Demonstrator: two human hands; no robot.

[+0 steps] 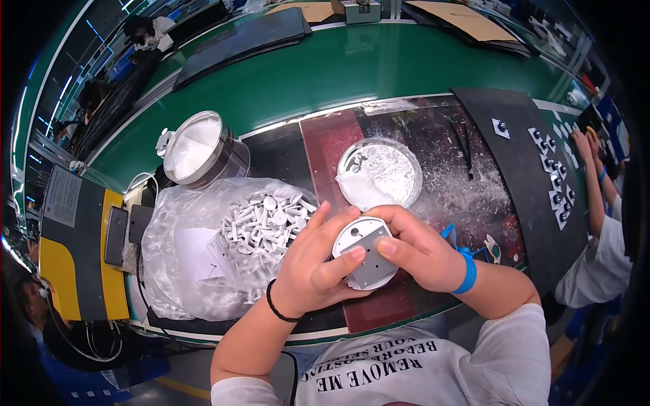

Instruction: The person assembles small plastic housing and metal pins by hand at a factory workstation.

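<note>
Both of my hands are around a round white housing with a flat grey plate [374,260] on its face, held above the front of the bench. The fingers of my left hand [301,267] wrap its left side, with the thumb on the plate. My right hand [426,257] grips the right side, its thumb pressed on the face. Just beyond lies a round clear dish [414,152] holding white paste, with a whitish film or cloth over its near rim. Left of my hands, small white plastic pegs [264,220] spill in an open clear plastic bag [172,233].
An open tin [227,162] with white contents stands behind the bag. A yellow and grey machine [81,250] is at far left. On the right, a black mat [501,142] carries several small white-and-black parts [555,176]; beside it reaches a co-worker's arm [597,196]. Behind runs a green surface [379,64].
</note>
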